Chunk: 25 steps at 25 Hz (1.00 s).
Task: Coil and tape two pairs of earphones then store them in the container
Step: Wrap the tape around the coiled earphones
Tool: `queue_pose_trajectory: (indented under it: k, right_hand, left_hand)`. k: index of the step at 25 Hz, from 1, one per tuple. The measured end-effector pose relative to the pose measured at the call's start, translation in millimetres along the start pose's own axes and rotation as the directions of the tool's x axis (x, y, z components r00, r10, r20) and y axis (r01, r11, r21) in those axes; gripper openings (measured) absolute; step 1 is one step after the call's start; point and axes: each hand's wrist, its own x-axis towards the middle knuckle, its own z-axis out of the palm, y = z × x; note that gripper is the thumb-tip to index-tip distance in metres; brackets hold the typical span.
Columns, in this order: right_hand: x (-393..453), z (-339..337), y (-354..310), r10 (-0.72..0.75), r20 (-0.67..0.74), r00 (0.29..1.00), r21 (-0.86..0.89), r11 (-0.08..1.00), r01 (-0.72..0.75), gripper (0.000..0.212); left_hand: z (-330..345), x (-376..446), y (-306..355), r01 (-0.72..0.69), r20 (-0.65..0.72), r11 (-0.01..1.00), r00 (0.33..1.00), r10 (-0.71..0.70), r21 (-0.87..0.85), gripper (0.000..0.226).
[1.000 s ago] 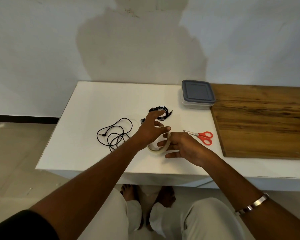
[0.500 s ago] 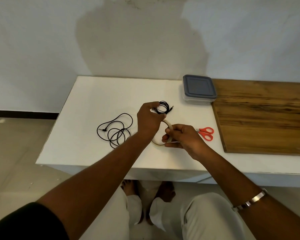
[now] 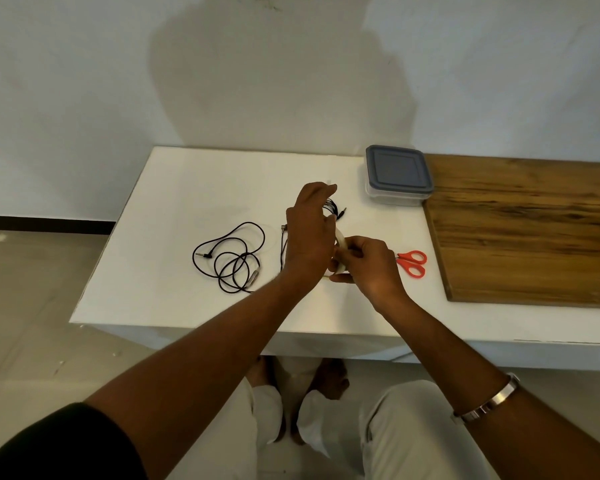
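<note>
On the white table (image 3: 174, 209) lies a loose black pair of earphones (image 3: 229, 258), left of my hands. A second black pair, coiled (image 3: 336, 211), lies just behind my left hand, mostly hidden by it. My right hand (image 3: 368, 268) grips a pale roll of tape (image 3: 340, 249) a little above the table. Raised above the roll, my left hand (image 3: 309, 230) has its fingertips pinched together on what looks like the tape's free end. The container (image 3: 397, 174) has a grey lid on it and stands at the back.
Red-handled scissors (image 3: 413, 263) lie right of my right hand. A large wooden board (image 3: 527, 226) covers the table's right part, touching the container. A white wall stands behind, and the table's front edge is close to my knees.
My right hand lifted the tape roll off the table and tilted it. My left hand left the coiled earphones and rose from the roll, fingers pinched.
</note>
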Motion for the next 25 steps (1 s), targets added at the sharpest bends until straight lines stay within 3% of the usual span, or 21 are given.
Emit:
queue_pose_trajectory:
  k: [2, 4, 6, 11, 12, 16, 19, 22, 25]
  right_hand:
    - [1, 0, 1, -0.023, -0.012, 1.0, -0.038, 0.999, 0.022, 0.011]
    - [2, 1, 2, -0.021, -0.015, 1.0, -0.042, 0.999, 0.021, 0.016]
    - [2, 2, 4, -0.025, -0.032, 0.999, -0.049, 0.999, 0.023, 0.017]
    - [1, 6, 4, -0.05, -0.115, 0.992, -0.085, 0.996, 0.041, 0.012]
    - [2, 5, 5, -0.047, -0.126, 0.991, -0.083, 0.996, 0.036, 0.015]
    - [7, 3, 7, 0.002, -0.098, 0.995, -0.039, 0.999, -0.006, 0.02]
    - [5, 3, 9, 0.138, -0.011, 0.99, 0.102, 0.985, -0.136, 0.022]
    - [3, 0, 11, 0.325, 0.033, 0.945, 0.262, 0.91, -0.322, 0.043]
    - [6, 1, 18, 0.409, 0.016, 0.912, 0.265, 0.878, -0.399, 0.05]
  left_hand:
    - [0, 3, 2, 0.106, -0.05, 0.992, 0.993, -0.11, -0.075, 0.047]
    - [0, 4, 5, 0.293, -0.119, 0.935, 0.94, -0.32, -0.199, 0.048]
    - [0, 1, 7, 0.384, -0.141, 0.888, 0.894, -0.426, -0.251, 0.048]
    - [1, -10, 12, 0.2, -0.104, 0.959, 0.969, -0.224, -0.199, 0.046]
    - [2, -10, 12, 0.214, -0.095, 0.957, 0.967, -0.235, -0.195, 0.046]
    - [2, -7, 8, 0.505, -0.099, 0.791, 0.818, -0.566, -0.344, 0.046]
    - [4, -12, 7, 0.608, 0.002, 0.678, 0.745, -0.667, -0.413, 0.049]
    - [11, -27, 3, 0.625, 0.039, 0.661, 0.738, -0.674, -0.416, 0.05]
    - [22, -37, -3, 0.615, 0.009, 0.694, 0.751, -0.66, -0.374, 0.051]
